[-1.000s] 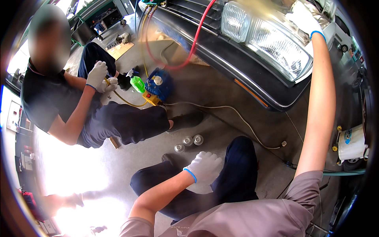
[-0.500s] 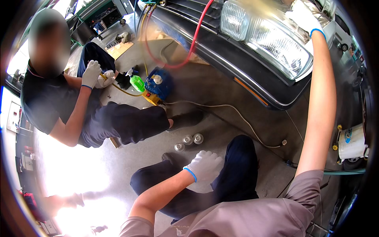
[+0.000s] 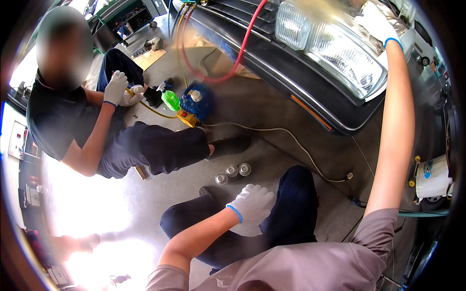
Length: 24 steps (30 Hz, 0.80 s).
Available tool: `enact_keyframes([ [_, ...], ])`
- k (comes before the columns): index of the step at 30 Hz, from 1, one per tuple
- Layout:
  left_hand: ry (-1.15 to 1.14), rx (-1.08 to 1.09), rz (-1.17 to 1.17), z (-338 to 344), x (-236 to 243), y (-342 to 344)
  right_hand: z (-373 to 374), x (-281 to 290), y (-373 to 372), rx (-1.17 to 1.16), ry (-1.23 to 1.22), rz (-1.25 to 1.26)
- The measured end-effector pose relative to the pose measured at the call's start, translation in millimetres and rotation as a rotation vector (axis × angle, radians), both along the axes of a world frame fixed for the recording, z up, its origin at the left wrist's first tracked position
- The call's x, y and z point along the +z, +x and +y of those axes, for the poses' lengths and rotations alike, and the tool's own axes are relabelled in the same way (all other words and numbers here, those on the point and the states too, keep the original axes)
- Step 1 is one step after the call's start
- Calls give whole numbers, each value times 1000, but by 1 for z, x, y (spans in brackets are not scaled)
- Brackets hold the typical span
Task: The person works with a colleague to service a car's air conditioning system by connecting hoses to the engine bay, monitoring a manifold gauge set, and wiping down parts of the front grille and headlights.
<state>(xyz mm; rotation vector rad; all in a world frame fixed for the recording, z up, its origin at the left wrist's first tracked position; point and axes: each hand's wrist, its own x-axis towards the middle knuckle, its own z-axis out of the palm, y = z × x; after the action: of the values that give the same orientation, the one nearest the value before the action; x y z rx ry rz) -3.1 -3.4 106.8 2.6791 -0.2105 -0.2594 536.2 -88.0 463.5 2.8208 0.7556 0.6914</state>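
Note:
My left hand [image 3: 251, 204], in a white knit glove with a blue cuff, hangs by my bent knees with its fingers curled in. Its palm is turned away, and I see nothing sticking out of it. My right arm reaches far forward to the car's front corner. There my right hand [image 3: 377, 22], gloved alike, lies over the edge above the headlight [image 3: 342, 60], fingers extended. A haze blurs that area, so finer detail is lost. Below the headlight runs the black bumper [image 3: 272, 80]. Three silver cans [image 3: 232, 170] stand on the floor just beyond my left hand.
A co-worker [image 3: 68, 121] squats at left, gloved hands on a yellow hose [image 3: 153, 110]. Beside them are a green spray bottle [image 3: 170, 100] and a blue-and-yellow pump [image 3: 196, 103]. A red hose [image 3: 242, 46] loops before the bumper; a pale cable [image 3: 296, 138] crosses the floor. A white cylinder [image 3: 433, 177] stands right.
The view has shifted very slightly, so the car and floor items sit a little differently. Both my hands keep their places and poses.

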Motion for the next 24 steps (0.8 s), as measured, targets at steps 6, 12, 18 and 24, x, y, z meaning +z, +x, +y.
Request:
enact_keyframes([
  [6,-12,2,-14,0,0,0,-3,-2,7,-3,-20,-10],
  [12,59,-33,6,0,4,3,-1,0,10,-10,-38,-57],
  [18,63,1,-4,2,8,-4,16,-9,8,23,26,-37],
  [24,73,-55,77,-4,13,12,-42,-23,143,368,61,-160],
])
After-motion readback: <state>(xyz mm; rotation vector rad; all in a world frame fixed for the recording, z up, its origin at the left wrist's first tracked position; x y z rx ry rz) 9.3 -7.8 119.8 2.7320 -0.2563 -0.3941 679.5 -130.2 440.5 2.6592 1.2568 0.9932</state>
